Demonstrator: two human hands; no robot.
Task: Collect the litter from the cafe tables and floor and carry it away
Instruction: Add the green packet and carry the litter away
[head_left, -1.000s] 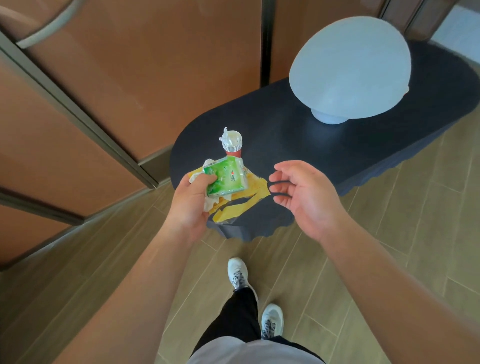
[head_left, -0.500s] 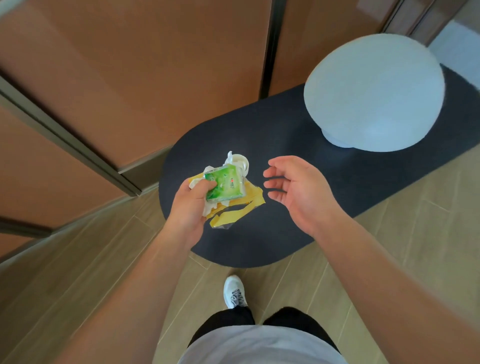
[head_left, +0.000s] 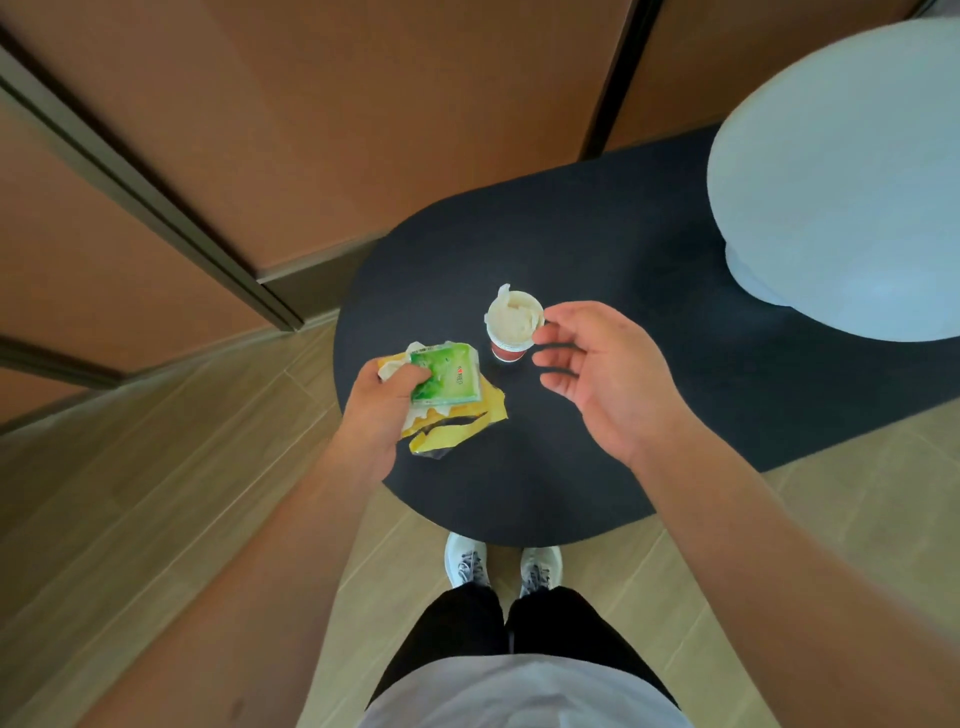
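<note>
2 hands (head_left: 605, 376) (head_left: 376, 410): right fingers (head_left: 550, 338) spread beside cup (head_left: 511, 325).

green packet (head_left: 445, 378) – red print, too blurred to read

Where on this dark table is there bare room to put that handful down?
Bare table between the cup and the white lamp, and along the near edge. Crowded around the cup: the right hand and the left hand with its wrappers.

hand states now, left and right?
Left hand: closed on green packet and yellow wrapper.
Right hand: open, empty, beside the paper cup.
</note>
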